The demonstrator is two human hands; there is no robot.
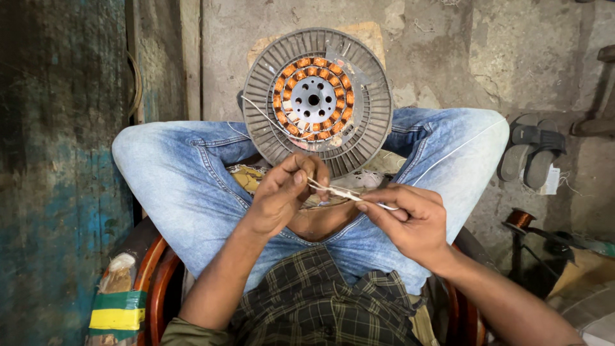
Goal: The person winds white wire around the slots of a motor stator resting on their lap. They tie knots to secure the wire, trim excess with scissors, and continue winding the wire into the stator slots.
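Stator (317,101): sits ahead of the hands, propped between the knees, on a board on the floor.
Hands: left hand (278,195) and right hand (410,221) meet over the lap, a white sleeve (339,191) of wire pinched between them.
Sandals (530,152): on the floor, right of the right knee.
Copper spool (519,219): right side, nearer than the sandals.
Chair arm (154,275): lower left, beside the left thigh.

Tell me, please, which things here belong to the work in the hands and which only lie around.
In the work:
left hand and right hand, pinching thin white wire leads
round grey stator with copper coils, propped between the knees

Only lying around:
grey sandals on the floor
copper wire spool
striped tape on the seat edge
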